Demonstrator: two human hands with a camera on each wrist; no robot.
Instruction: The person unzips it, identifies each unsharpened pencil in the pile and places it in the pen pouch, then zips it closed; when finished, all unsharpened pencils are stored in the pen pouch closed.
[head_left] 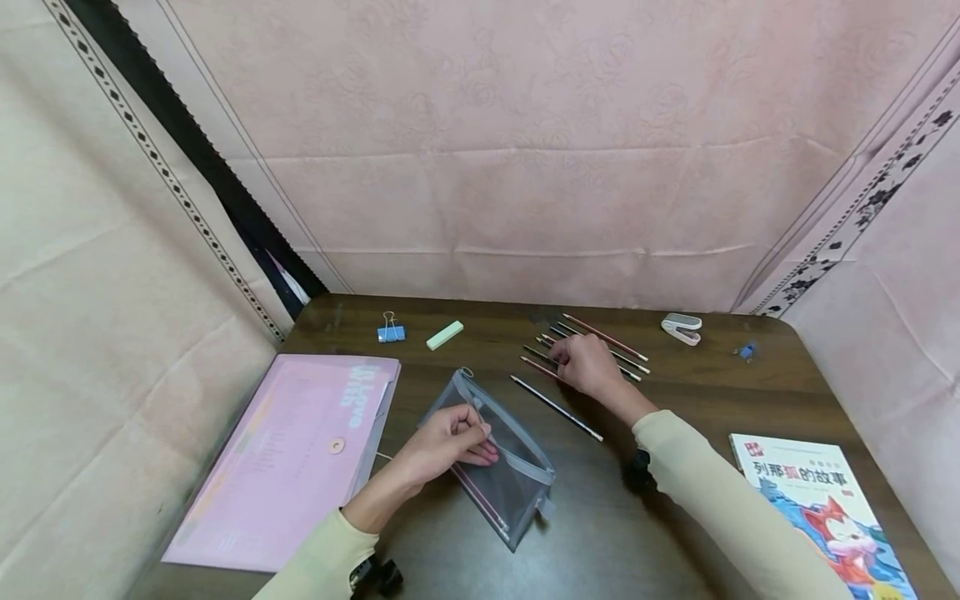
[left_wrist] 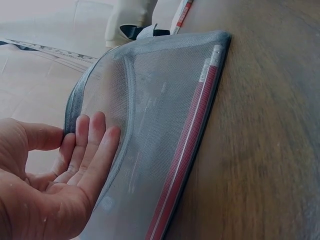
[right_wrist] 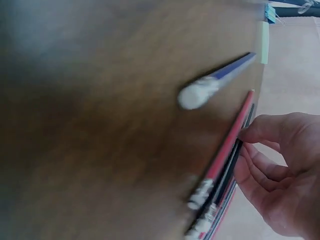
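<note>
The mesh pouch (head_left: 517, 493), with red pencils (left_wrist: 187, 145) inside, is at the middle of the desk (head_left: 600, 525), its edge pinched by the left hand (head_left: 450, 442). To its far right, the right hand (head_left: 592, 367) pinches a dark pencil (right_wrist: 229, 170) among others, though overlap hides whether it is lifted. This looks like the picking-up step; next calls for a spread pouch mouth and the pencil turned lengthwise to it.

Grey mesh pouch (left_wrist: 152, 100), edge between fingers (left_wrist: 102, 160) — two red pencils (left_wrist: 193, 125) inside
</note>
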